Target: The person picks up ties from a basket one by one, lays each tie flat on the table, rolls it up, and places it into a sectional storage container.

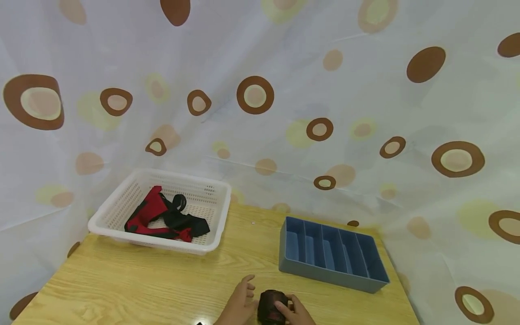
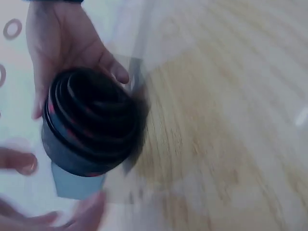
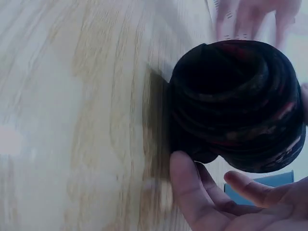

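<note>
Holding a dark fabric roll [image 1: 266, 303] in the right hand [image 1: 298, 313], on the near side of the blue divided box [image 1: 333, 276] and slightly past its left end. Curling the right fingers around the side of the roll nearer the divided box — gripping it there. Holding the left hand [image 1: 239, 306] just beside the roll, farther left of the divided box, and extending its fingers loosely. Being unable to tell any touch between left hand and roll, and blurring the left fingers in the left wrist view. Turning one end of the roll toward both wrist views, showing layers winding inside one another, mostly black with red flecks. Leaving unsure any contact between the roll and the wooden worktop [image 1: 162, 280] in front of the divided box.

Showing five side-by-side compartments inside the divided box. Seeing a white basket [image 1: 154, 240] well to the left of the divided box and farther back. Finding two cloths lying inside — a bent red-and-dark cloth [image 1: 154, 205] and, nearer the divided box, a black cloth [image 1: 187, 222]. Noticing a pale spotted sheet [image 1: 268, 140] hanging behind the divided box and also to its right.
</note>
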